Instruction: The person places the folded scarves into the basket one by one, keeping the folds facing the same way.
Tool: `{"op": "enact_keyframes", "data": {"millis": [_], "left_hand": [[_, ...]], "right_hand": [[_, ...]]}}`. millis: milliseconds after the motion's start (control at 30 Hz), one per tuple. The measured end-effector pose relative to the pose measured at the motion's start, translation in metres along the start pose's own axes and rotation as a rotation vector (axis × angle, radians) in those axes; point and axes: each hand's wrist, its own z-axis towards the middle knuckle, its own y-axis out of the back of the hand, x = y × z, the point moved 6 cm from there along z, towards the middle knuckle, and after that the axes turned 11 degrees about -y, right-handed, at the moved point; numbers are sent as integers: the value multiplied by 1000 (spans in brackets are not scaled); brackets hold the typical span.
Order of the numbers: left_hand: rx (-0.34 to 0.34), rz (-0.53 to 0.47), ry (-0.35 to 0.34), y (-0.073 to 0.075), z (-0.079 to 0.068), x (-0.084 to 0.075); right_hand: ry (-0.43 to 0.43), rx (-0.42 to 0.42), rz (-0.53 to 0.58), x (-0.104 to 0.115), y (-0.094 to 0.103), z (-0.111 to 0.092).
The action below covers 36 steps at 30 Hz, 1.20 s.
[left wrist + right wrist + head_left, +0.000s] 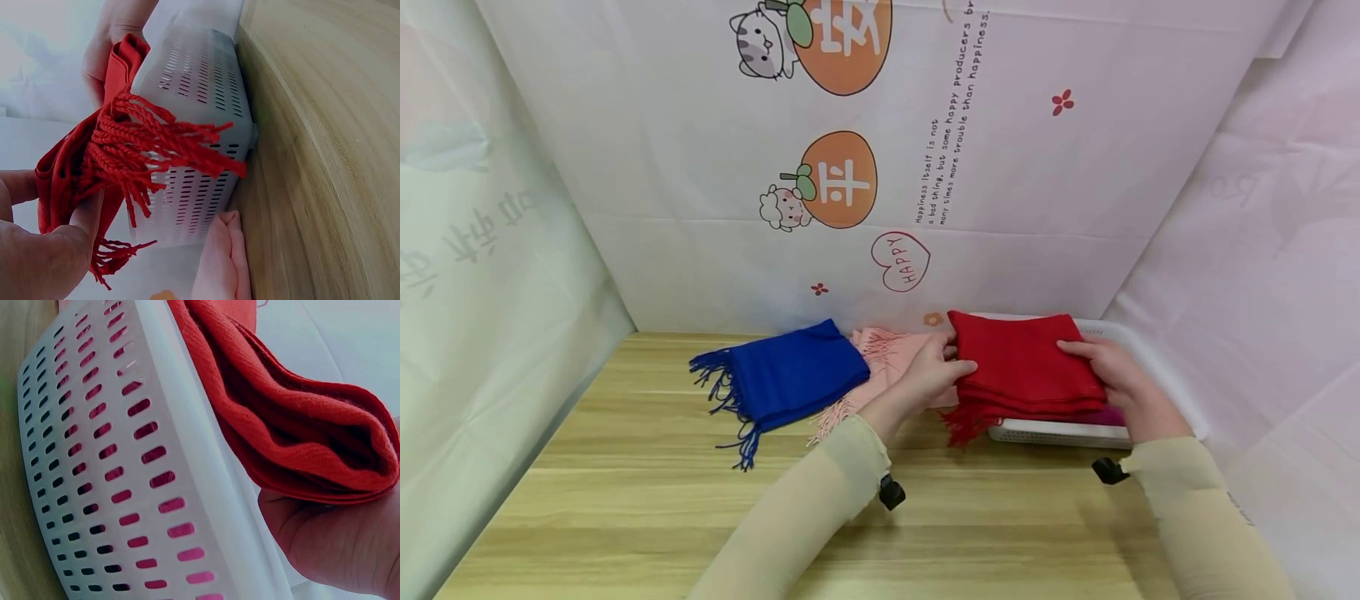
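Both hands hold a folded red scarf (1026, 358) over a white perforated basket (1045, 434). My left hand (928, 371) grips the scarf's left edge, its thumb laid on top. On the opposite side, my right hand (1112, 367) holds the right edge with the thumb over the cloth. Red braided fringe (156, 140) hangs from the near left corner, in front of the basket wall in the left wrist view. The right wrist view shows the layered fold of the scarf right beside the basket rim (181, 419). Magenta cloth (1108, 416) lies inside the basket, mostly hidden.
A folded blue scarf (797, 367) with fringe lies on the wooden table (700, 517), left of the basket. Between them is a folded pink scarf (891, 358), partly covered by the blue one and my left hand. Printed white cloth (1000, 167) stands behind and at both sides.
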Motion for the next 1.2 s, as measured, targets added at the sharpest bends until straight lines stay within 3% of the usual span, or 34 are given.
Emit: {"op": "enact_keyframes", "data": {"millis": [167, 467, 633, 1000, 1200], "left_hand": [[2, -8, 4, -4, 3, 4], [-9, -181, 65, -17, 7, 11], [-17, -105, 64, -22, 11, 15], [39, 91, 42, -31, 14, 16], [37, 143, 47, -39, 21, 18]], "right_hand": [[-1, -14, 4, -1, 6, 2], [-15, -14, 20, -5, 15, 2], [-24, -11, 44, -7, 20, 2], [-58, -38, 72, -12, 34, 3], [-70, -72, 65, -13, 40, 2]]}}
